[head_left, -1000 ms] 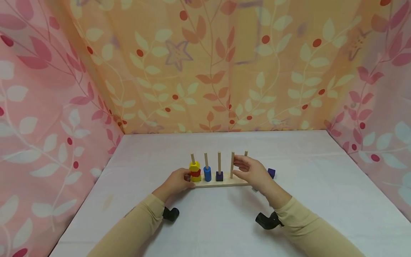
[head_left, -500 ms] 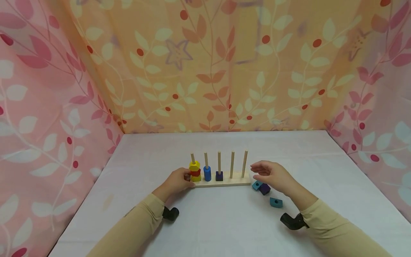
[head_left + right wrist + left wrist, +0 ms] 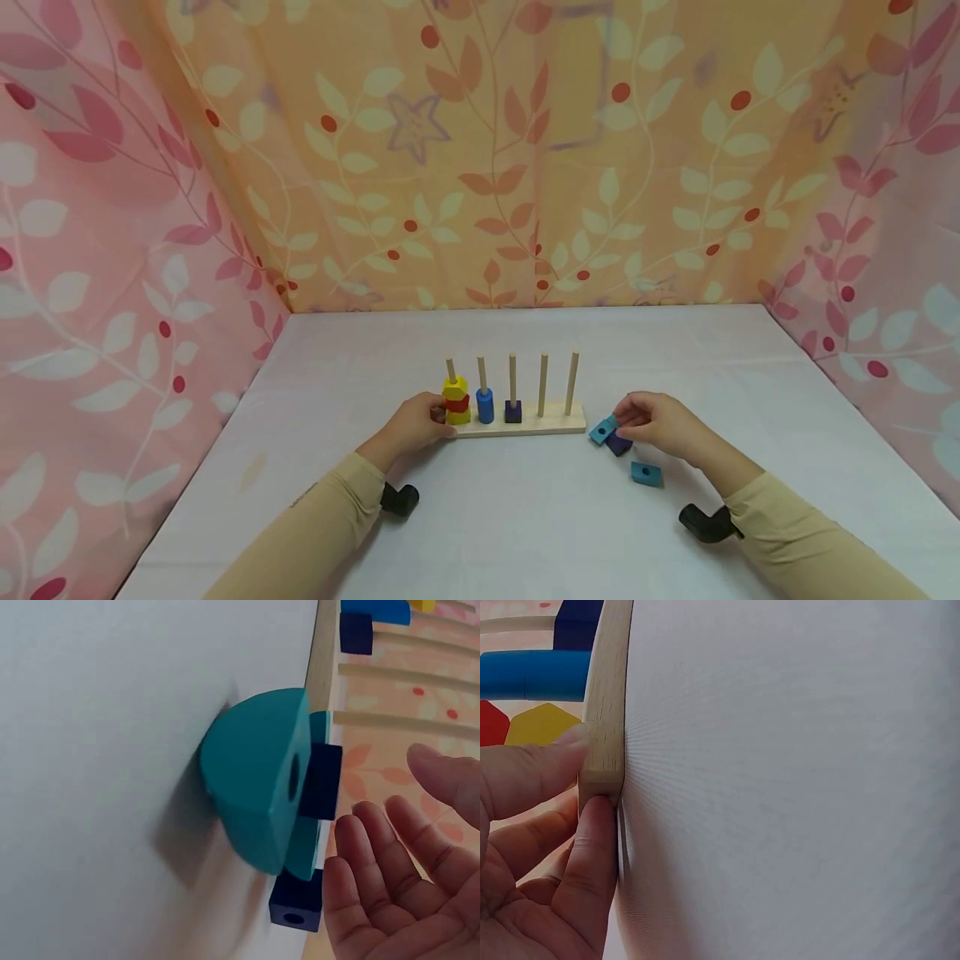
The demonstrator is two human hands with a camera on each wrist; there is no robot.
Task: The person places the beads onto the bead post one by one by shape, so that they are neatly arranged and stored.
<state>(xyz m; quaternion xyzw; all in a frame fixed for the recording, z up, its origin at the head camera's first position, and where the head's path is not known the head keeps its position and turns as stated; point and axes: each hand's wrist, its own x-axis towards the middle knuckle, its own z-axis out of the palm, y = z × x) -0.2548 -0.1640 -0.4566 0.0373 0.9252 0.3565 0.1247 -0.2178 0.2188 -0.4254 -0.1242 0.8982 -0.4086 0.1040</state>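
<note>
My left hand [image 3: 412, 421] grips the left end of a wooden peg stand [image 3: 555, 422], thumb on top and a finger against the end face [image 3: 601, 784]. Yellow and red beads [image 3: 456, 402] are stacked on its first peg. A blue cylinder [image 3: 485, 406] sits on the second, and a dark purple cube [image 3: 513, 412] on the third. Two pegs at the right are bare. Beyond the stand's right end, my right hand [image 3: 663, 427] hovers by a teal half-round block [image 3: 602, 431] and a purple cube [image 3: 619, 443]. Its thumb and fingers are apart, holding nothing in the right wrist view.
Another teal half-round block [image 3: 647, 474] lies nearer to me, its hole showing. The right wrist view shows a second loose purple cube [image 3: 298, 900] close to the fingers. A white cloth covers the table [image 3: 525, 525], with floral curtains [image 3: 480, 167] behind and at both sides.
My right hand has moved from the fourth peg to the right, then down to the loose blocks, uncovering the right end of the stand. My left hand has stayed in place.
</note>
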